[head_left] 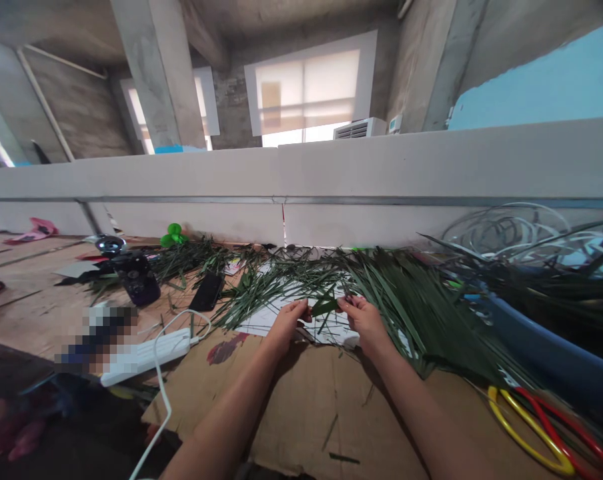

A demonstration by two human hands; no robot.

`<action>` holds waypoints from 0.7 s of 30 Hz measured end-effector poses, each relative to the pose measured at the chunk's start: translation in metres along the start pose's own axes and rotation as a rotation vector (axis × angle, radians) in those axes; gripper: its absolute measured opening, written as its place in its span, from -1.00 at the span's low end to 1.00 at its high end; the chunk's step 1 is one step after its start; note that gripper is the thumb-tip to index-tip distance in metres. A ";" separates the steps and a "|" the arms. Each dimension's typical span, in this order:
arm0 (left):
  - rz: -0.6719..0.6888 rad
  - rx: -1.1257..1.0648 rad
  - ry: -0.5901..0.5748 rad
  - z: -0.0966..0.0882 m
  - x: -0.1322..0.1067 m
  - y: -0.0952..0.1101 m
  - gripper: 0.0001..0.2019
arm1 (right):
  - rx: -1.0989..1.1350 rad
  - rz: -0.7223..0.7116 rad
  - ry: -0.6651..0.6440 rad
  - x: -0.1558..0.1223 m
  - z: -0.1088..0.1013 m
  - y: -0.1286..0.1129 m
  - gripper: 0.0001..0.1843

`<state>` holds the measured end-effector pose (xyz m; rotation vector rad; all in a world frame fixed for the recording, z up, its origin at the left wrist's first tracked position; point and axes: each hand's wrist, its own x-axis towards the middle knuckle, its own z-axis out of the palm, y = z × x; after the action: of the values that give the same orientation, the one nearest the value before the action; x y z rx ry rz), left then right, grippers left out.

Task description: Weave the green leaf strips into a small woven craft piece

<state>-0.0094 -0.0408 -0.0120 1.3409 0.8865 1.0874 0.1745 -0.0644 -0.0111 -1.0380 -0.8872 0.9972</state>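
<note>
Between my hands is a folded green leaf strip [324, 306]. My left hand [289, 321] pinches its left end with thumb and fingers. At the other end, my right hand [365, 319] is closed on the strip, and a thin dark piece sticks up by its fingertips. White paper [261, 319] under the hands is strewn with cut leaf slivers. A thick pile of long green leaves [431, 317] lies to the right of my right hand. Both forearms reach over a sheet of brown cardboard [321, 407].
Scissors [531, 427] with yellow and red handles lie at the lower right, near a blue tub [516, 343] of dark leaves. Leftward are a black phone [207, 292], a dark jar [137, 279] and a white power strip [151, 353] with its cable. A white partition [206, 220] stands behind.
</note>
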 end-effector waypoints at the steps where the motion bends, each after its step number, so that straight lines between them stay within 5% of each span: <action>1: -0.010 0.004 0.009 -0.001 -0.001 0.000 -0.51 | 0.006 -0.005 0.005 0.000 -0.001 -0.001 -0.49; 7: -0.127 -0.046 -0.132 0.001 -0.005 -0.002 -0.39 | 0.014 -0.030 -0.001 -0.002 0.000 -0.008 -0.49; 12: -0.130 -0.004 -0.229 0.004 -0.006 0.003 -0.51 | -0.001 -0.048 0.003 -0.002 0.001 -0.006 -0.49; 21: 0.021 0.091 0.152 -0.012 0.006 0.008 -0.64 | -0.050 -0.082 0.136 0.008 -0.015 0.000 -0.60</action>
<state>-0.0202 -0.0316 -0.0046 1.3579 1.0469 1.1891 0.1911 -0.0612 -0.0140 -1.0900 -0.8391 0.8294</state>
